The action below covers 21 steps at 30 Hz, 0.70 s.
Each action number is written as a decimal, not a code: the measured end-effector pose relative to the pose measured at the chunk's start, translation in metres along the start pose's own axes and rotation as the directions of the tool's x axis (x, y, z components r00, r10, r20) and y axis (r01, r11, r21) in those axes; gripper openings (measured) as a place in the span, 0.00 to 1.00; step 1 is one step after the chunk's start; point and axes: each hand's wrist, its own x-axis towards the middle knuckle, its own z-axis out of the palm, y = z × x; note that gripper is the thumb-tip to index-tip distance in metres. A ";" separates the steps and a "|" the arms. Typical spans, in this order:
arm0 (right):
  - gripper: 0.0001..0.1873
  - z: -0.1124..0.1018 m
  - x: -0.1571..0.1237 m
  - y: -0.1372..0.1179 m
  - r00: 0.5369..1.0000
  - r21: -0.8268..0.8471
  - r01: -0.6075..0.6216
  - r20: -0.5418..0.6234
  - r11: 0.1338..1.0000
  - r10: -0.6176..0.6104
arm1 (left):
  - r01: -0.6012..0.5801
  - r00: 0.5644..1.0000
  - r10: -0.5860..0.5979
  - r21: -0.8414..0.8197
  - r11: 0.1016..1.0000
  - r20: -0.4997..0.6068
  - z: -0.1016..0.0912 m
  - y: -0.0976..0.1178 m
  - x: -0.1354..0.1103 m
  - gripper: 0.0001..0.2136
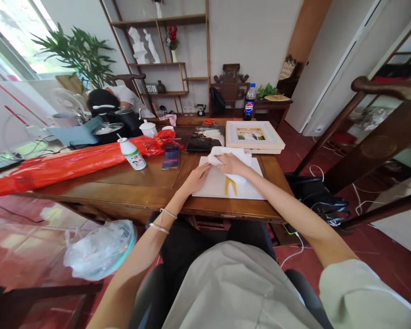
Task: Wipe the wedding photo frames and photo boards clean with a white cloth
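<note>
A flat white board lies at the front edge of the wooden table. My right hand is closed on a bunched white cloth and presses it onto the upper part of the board. Whether this is cloth or paper tissue I cannot tell for sure. Just below the cloth, a yellow forked shape shows on the board, its top covered. My left hand lies on the board's left side, fingers stretched out flat and holding nothing.
Behind the board are a framed picture and a dark picture panel. Left of it lie a phone, a white bottle and a long red plastic-wrapped bundle. A cola bottle stands farther back. A bagged bin is on the floor.
</note>
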 end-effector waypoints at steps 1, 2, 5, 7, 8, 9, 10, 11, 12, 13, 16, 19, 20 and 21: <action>0.21 0.002 0.009 -0.001 1.000 0.015 -0.007 -0.008 1.000 0.007 | 0.009 1.000 -0.009 0.009 1.000 -0.001 0.000 0.000 0.000 0.19; 0.20 0.004 0.017 -0.003 1.000 0.031 -0.008 -0.013 0.999 0.008 | 0.009 1.000 -0.009 0.015 1.000 -0.001 0.000 0.000 -0.001 0.19; 0.20 0.012 0.038 -0.018 1.000 0.068 0.015 -0.015 0.998 -0.014 | -0.018 1.000 0.018 0.021 1.000 -0.002 -0.001 0.001 -0.001 0.17; 0.20 0.014 0.046 -0.026 1.000 0.078 0.027 -0.018 0.997 -0.025 | -0.021 1.000 0.022 0.020 1.000 -0.006 -0.001 0.002 -0.001 0.16; 0.20 0.014 0.047 -0.028 0.999 0.080 0.030 -0.018 0.996 -0.029 | -0.021 1.000 0.021 0.017 1.000 -0.008 -0.001 0.002 -0.001 0.16; 0.19 0.013 0.046 -0.027 0.999 0.082 0.033 -0.016 0.996 -0.031 | -0.021 1.000 0.021 0.014 1.000 -0.011 -0.001 0.002 -0.001 0.16; 0.19 0.010 0.043 -0.024 0.999 0.083 0.033 -0.012 0.996 -0.032 | -0.024 1.000 0.024 0.009 1.000 -0.011 -0.001 0.002 -0.001 0.17; 0.18 0.007 0.038 -0.019 1.000 0.082 0.029 -0.010 0.996 -0.028 | -0.026 1.000 0.026 0.005 1.000 -0.009 -0.001 0.001 0.000 0.17; 0.18 0.004 0.031 -0.012 1.000 0.079 0.022 -0.008 0.997 -0.022 | -0.025 1.000 0.025 0.002 1.000 -0.005 -0.001 0.000 0.000 0.18; 0.18 0.000 0.022 -0.003 1.000 0.073 0.012 -0.008 0.997 -0.011 | -0.019 1.000 0.019 -0.001 1.000 -0.001 0.000 -0.001 0.000 0.19; 0.18 -0.008 -0.013 0.026 0.998 0.038 -0.042 -0.035 0.998 0.043 | -0.006 1.000 0.006 -0.007 1.000 0.000 0.001 -0.004 0.000 0.20; 0.18 -0.011 -0.051 0.048 0.990 -0.016 -0.116 -0.079 0.993 0.114 | -0.003 1.000 0.002 -0.020 1.000 -0.008 0.002 -0.006 0.001 0.20; 0.18 -0.010 -0.063 0.051 0.987 -0.035 -0.136 -0.092 0.990 0.132 | 0.004 1.000 -0.004 -0.027 1.000 -0.010 0.001 -0.007 0.001 0.19; 0.18 -0.010 -0.074 0.052 0.986 -0.059 -0.141 -0.103 0.988 0.135 | 0.013 1.000 -0.014 -0.034 0.999 -0.009 0.001 -0.007 0.001 0.19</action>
